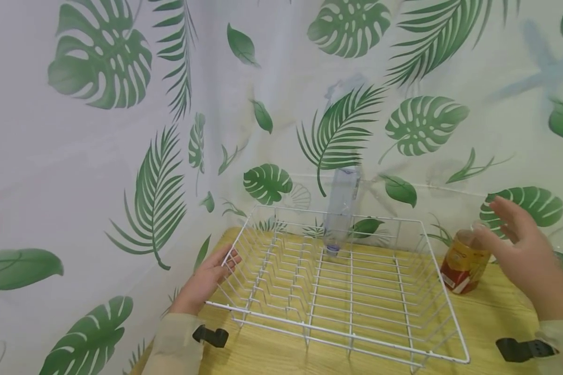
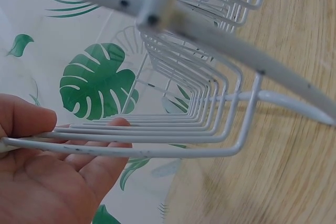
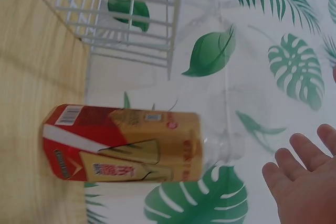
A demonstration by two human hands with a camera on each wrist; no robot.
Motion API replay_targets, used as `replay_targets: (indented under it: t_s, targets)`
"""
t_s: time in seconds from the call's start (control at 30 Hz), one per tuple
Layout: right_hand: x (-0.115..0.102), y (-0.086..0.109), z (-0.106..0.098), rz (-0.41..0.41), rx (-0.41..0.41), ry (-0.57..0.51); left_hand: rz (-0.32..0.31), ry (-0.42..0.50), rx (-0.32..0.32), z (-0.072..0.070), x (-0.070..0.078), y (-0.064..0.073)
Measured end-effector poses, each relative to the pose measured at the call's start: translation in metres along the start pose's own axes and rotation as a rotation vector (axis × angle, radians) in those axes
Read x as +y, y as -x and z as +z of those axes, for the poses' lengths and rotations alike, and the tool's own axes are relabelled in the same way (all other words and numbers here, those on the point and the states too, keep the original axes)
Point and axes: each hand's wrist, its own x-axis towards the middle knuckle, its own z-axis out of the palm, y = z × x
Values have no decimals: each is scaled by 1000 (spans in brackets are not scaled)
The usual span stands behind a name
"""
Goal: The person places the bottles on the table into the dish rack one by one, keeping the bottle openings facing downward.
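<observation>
A white wire dish rack (image 1: 356, 291) stands on the wooden table. My left hand (image 1: 208, 276) grips its left side; in the left wrist view, the thumb lies over the rim wire of the dish rack (image 2: 157, 152) and the fingers reach beneath it. Inside the rack, a clear plastic bottle (image 1: 341, 208) stands cap down, leaning at the back. To the right of the rack is an upright drink bottle (image 1: 464, 263) with a red and yellow label. My right hand (image 1: 521, 255) hovers by its top with fingers spread, holding nothing; the right wrist view shows a gap between hand and drink bottle (image 3: 126, 145).
A white curtain-like sheet (image 1: 272, 78) with green leaf prints hangs behind and to the left, close to the rack. The yellowish wooden table (image 1: 262, 349) extends in front of the rack and to its right.
</observation>
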Motion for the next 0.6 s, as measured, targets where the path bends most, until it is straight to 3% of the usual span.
replay_targets:
  t_s: [0.23, 0.6]
  targets:
    - [44, 15, 10, 41, 16, -42, 11, 9, -22, 0, 3, -1]
    - [106, 19, 39, 256, -117, -227, 7, 1, -1, 0, 0, -2]
